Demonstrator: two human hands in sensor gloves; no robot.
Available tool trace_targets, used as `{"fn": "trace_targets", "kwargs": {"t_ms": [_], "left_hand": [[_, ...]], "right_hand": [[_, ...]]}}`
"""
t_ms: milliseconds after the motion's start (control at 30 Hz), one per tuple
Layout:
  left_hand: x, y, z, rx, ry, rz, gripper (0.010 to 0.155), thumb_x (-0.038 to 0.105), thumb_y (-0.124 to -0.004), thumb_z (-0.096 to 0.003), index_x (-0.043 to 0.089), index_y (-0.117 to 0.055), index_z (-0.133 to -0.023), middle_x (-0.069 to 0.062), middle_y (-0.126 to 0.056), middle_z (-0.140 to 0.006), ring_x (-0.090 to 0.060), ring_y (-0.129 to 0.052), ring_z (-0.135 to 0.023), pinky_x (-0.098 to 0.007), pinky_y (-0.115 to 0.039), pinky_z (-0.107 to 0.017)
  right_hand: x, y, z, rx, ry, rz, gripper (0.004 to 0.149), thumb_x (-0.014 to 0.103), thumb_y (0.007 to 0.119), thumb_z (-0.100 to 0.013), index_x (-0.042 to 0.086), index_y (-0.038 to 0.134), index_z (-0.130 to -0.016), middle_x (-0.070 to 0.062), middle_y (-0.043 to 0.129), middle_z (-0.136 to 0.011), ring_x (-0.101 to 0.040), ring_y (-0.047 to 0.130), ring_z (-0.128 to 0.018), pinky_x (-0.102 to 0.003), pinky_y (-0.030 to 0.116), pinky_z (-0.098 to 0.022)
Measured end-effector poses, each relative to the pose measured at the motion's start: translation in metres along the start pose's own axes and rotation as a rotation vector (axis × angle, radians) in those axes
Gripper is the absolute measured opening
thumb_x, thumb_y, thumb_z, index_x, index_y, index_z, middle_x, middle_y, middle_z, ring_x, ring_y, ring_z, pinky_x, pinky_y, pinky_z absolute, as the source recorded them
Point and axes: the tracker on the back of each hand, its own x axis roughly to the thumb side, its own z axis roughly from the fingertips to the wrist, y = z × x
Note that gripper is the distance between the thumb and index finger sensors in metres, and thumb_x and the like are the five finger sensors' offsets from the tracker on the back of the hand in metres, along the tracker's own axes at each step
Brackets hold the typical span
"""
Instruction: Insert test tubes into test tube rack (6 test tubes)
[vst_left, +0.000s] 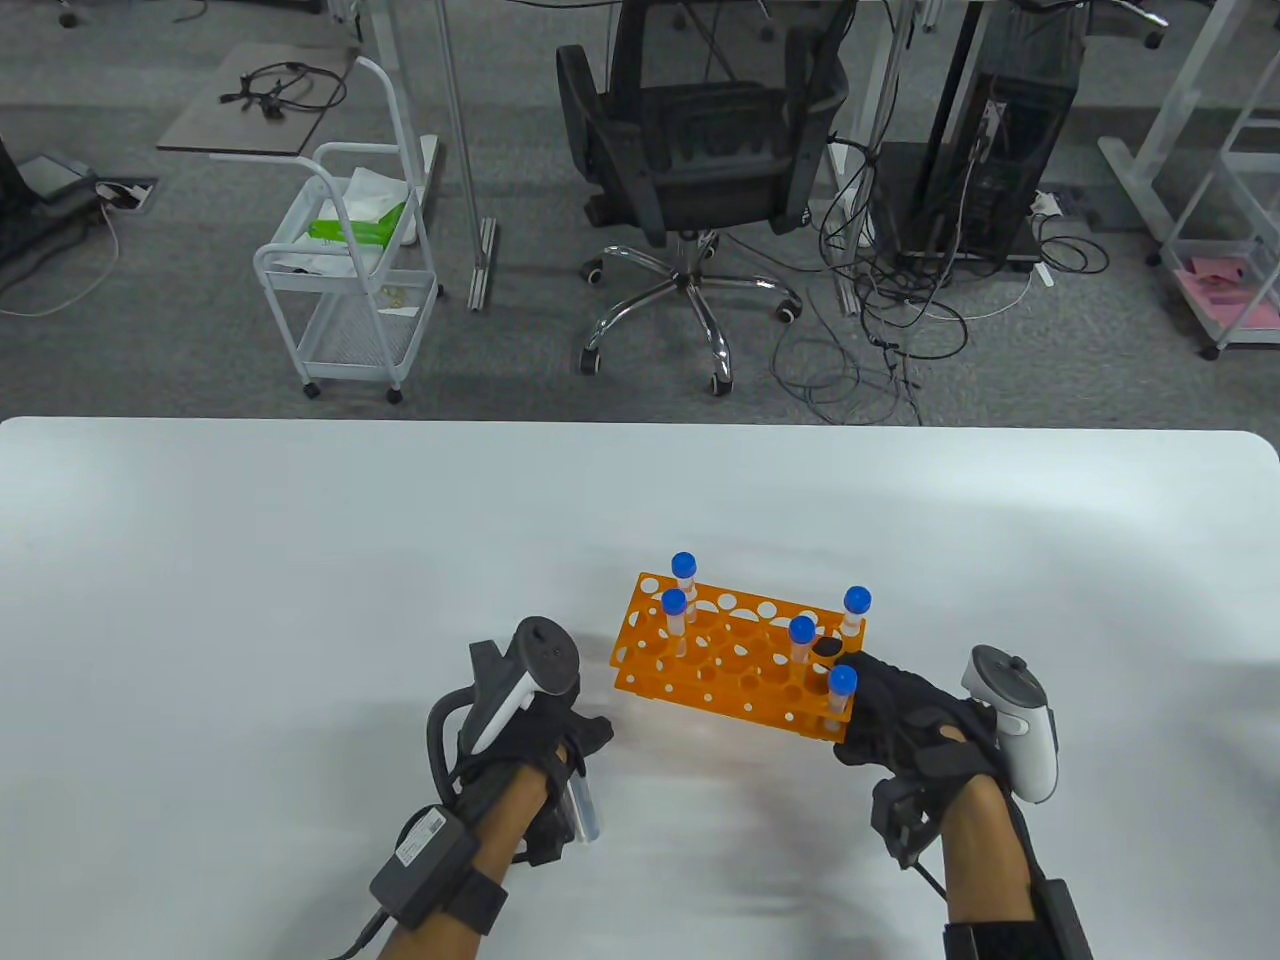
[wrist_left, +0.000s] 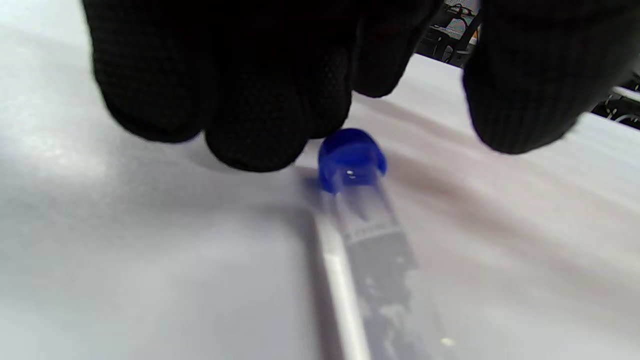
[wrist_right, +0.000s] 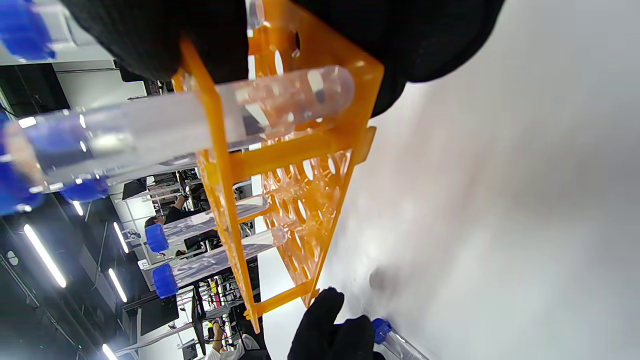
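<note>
- On the white table (vst_left: 300, 560), the right hand (vst_left: 915, 725) grips the orange plastic rack (vst_left: 735, 660) holding five blue-capped tubes.
- Left wrist view alone shows the left hand's (vst_left: 535, 725) fingers (wrist_left: 260, 115) apart above the sixth clear blue-capped tube (wrist_left: 367, 240).

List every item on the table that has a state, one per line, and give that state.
Orange rack: standing on the table, five blue-capped tubes upright in it.
Sixth tube: capped, lying flat on the table.
Left hand: over the lying tube, grip unclear.
Right hand: holds the rack's near right end.

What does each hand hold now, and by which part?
Left hand reaches the lying tube without gripping yet. Right hand holds the orange rack at its near right corner.
</note>
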Motion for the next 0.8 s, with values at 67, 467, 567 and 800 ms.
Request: {"fn": "trace_targets", "kwargs": {"t_ms": [67,467,567,800], "left_hand": [[0.002,-0.004,-0.001,0.001,0.009,-0.052,0.072,0.059,-0.091,-0.033,0.031,-0.073,-0.097,-0.006,-0.096,-0.078,-0.021,-0.104,-0.055,-0.04,-0.092,-0.035],[0.017,-0.016,-0.001,0.088,0.001,-0.238,0.062,0.051,-0.093,-0.0352,0.03,-0.08,-0.092,-0.006,-0.099,-0.071,-0.018,-0.105,-0.051,-0.037,-0.094,-0.034],[0.019,-0.016,-0.001,0.092,-0.007,-0.234,0.059,0.047,-0.094,-0.0358,0.028,-0.083,-0.09,-0.007,-0.099,-0.071,-0.018,-0.106,-0.05,-0.035,-0.096,-0.034],[0.016,-0.013,-0.002,0.072,-0.015,-0.193,0.052,0.039,-0.097,-0.0369,0.023,-0.088,-0.086,-0.008,-0.1,-0.073,-0.019,-0.109,-0.051,-0.033,-0.101,-0.033]], "right_hand": [[0.0,-0.001,0.0,-0.002,-0.003,-0.001,0.048,0.056,0.07,-0.051,0.039,0.072,-0.096,-0.014,0.069,-0.105,-0.034,0.086,-0.079,-0.053,0.073,-0.058],[0.001,-0.002,0.002,-0.009,-0.01,-0.008,0.048,0.056,0.07,-0.051,0.038,0.072,-0.096,-0.015,0.069,-0.105,-0.035,0.086,-0.079,-0.053,0.073,-0.058],[0.001,-0.002,0.002,-0.011,-0.01,-0.007,0.048,0.056,0.07,-0.051,0.038,0.072,-0.096,-0.015,0.069,-0.105,-0.035,0.086,-0.079,-0.053,0.073,-0.058],[0.001,-0.003,0.002,-0.011,-0.011,-0.005,0.048,0.056,0.07,-0.051,0.038,0.072,-0.096,-0.015,0.069,-0.105,-0.035,0.086,-0.079,-0.053,0.073,-0.058]]}}
